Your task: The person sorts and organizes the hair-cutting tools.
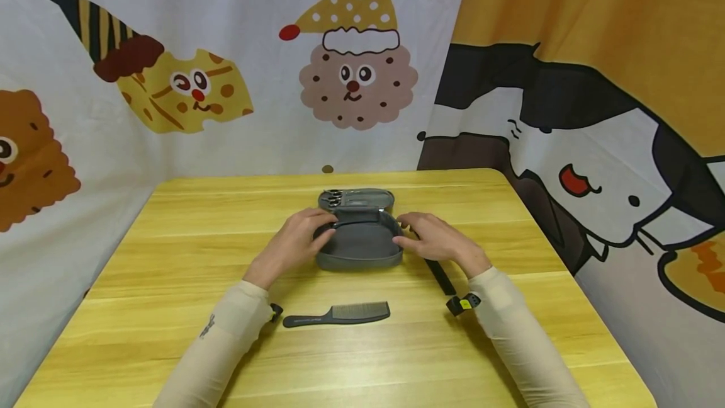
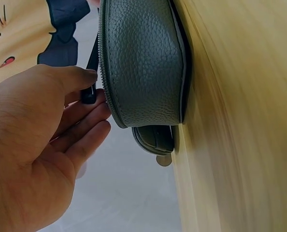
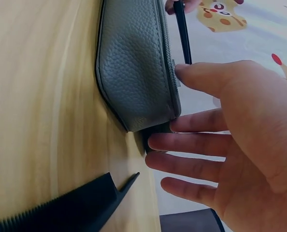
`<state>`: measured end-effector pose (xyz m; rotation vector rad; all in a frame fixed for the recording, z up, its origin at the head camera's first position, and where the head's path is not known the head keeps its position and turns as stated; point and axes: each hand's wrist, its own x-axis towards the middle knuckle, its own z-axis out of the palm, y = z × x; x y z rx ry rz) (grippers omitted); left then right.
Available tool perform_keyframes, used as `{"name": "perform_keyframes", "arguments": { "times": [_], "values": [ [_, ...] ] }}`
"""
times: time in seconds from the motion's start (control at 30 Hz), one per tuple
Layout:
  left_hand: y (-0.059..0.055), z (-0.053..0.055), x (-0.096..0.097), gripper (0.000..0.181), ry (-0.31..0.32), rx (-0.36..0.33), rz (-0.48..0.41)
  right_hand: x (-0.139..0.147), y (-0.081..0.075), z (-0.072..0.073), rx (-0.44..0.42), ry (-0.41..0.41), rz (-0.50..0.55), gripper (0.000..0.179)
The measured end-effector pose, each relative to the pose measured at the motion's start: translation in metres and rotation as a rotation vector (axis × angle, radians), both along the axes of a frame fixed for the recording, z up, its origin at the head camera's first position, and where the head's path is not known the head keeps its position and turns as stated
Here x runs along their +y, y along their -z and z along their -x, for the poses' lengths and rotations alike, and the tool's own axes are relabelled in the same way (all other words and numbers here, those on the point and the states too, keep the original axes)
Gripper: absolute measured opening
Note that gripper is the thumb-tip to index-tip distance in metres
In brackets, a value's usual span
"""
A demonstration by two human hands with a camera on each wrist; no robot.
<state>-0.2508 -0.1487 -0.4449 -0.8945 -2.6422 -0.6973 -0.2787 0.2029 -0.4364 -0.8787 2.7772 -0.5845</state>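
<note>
An unzipped grey leather case (image 1: 359, 262) lies open on the table, its zipped edge facing up. My left hand (image 1: 294, 241) is at the case's left side, pinching a slim black rod-like tool (image 2: 89, 95) between thumb and fingers. In the right wrist view this tool (image 3: 183, 36) reaches across above the case opening; its kind is not clear. At the opposite side, my right hand (image 1: 436, 241) rests its thumb at the zipped rim, fingers stretched out. A black comb (image 1: 440, 277) with a pointed tail lies partly under that hand.
Scissors (image 1: 335, 196) and other small metal tools sit in the case's rear half (image 1: 374, 196). Nearer the front, a dark comb with a handle (image 1: 359, 312) lies on the wooden table (image 1: 170, 257). A printed cartoon curtain (image 1: 226, 150) hangs behind the table.
</note>
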Motion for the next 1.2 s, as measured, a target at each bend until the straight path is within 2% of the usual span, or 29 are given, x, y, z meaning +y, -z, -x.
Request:
{"name": "perform_keyframes", "arguments": {
  "times": [0.3,0.47,0.77,1.2],
  "values": [
    [0.003,0.003,0.003,0.029,0.004,-0.033,0.024,-0.003,0.004,0.004,-0.049,-0.040,0.046,0.047],
    [0.001,0.003,0.003,0.031,0.003,-0.071,0.032,-0.003,0.005,0.005,-0.048,-0.047,0.066,0.046],
    [0.003,0.006,0.003,0.031,-0.004,-0.082,0.055,-0.004,0.006,0.006,-0.053,-0.030,0.066,0.049],
    [-0.007,0.018,0.017,0.031,0.001,-0.115,0.096,-0.005,0.006,0.006,-0.043,-0.036,0.058,0.049]
  ]
}}
